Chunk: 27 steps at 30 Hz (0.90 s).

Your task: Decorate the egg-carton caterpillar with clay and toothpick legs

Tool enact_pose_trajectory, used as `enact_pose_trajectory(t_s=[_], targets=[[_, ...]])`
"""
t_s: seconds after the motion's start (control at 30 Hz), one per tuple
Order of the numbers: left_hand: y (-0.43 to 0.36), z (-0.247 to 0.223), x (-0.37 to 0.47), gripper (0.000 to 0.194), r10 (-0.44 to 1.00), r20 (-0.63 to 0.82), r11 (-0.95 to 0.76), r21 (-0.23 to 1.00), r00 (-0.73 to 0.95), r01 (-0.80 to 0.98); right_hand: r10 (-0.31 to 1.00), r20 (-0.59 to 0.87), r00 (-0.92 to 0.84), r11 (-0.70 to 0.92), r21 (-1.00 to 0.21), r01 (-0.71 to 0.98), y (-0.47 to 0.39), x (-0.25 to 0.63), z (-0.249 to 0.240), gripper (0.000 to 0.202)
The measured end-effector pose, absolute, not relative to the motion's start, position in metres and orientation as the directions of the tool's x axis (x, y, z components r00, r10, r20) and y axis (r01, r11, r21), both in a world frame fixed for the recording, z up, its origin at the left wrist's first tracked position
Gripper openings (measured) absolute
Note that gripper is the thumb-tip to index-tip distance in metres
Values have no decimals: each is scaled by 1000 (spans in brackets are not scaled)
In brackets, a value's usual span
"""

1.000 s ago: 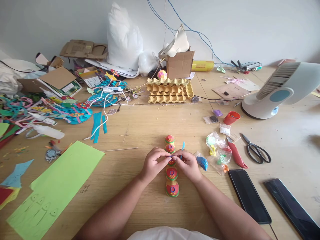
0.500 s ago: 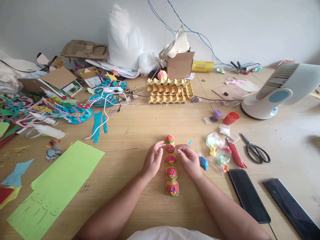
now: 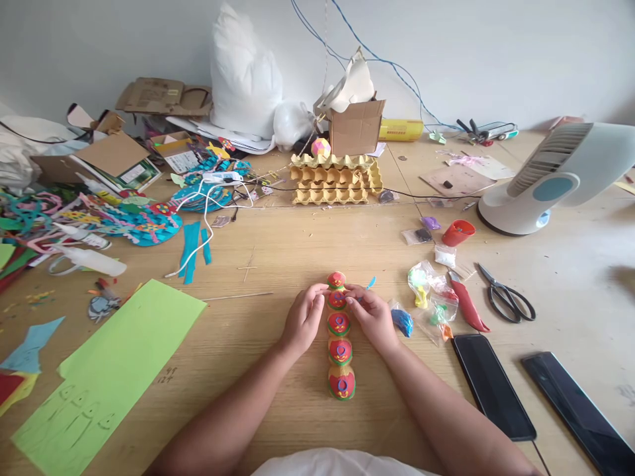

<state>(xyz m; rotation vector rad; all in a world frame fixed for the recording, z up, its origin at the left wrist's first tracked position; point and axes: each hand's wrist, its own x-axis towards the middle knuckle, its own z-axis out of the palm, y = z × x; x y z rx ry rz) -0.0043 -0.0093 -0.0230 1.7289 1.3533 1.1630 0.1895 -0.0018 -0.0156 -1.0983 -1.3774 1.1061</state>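
A strip of egg-carton cups (image 3: 340,352) stands lengthwise before me, its several domes covered in red clay with green rims, yellow bits and blue rings. My left hand (image 3: 303,318) is curled at the left side of the strip, fingertips against it between the first and second far domes. On the other side, my right hand (image 3: 371,316) pinches a slim blue clay tool (image 3: 371,283), whose flat end sticks out beyond the fingers. Its working tip is hidden at the second dome. Beside the right hand lies a packet of blue clay (image 3: 402,322).
Clay bags (image 3: 421,284), a red-handled knife (image 3: 466,304), black scissors (image 3: 506,294) and two phones (image 3: 493,387) lie right. A red cup (image 3: 458,232) stands near a white fan (image 3: 546,178). Green paper (image 3: 109,370) lies left; egg trays (image 3: 337,182) sit at the back.
The strip has shifted slightly toward me, and both hands have come a little nearer with it. The right fingers have closed in on the second dome, with the blue tool still held.
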Motion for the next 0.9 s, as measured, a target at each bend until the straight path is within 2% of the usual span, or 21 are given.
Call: enact_pose_trajectory(t_s=[0.3,0.53,0.7,0.9], targets=[[-12,-10,-2,36,978,204,-204,875,48,438,986,140,-90,144,-989,43,-4,188,-8,14],[-12,-14,-1,25,991,134,-131,895,22,426,977,198,-77,204,-975,87,-4,189,-8,12],[-12,-12,0,23,971,237,-222,851,28,476,969,243,-43,247,-955,167,-5,190,-4,14],[-12,-6,2,19,919,385,-375,778,90,504,956,280,-84,291,-941,175,-7,189,-4,12]])
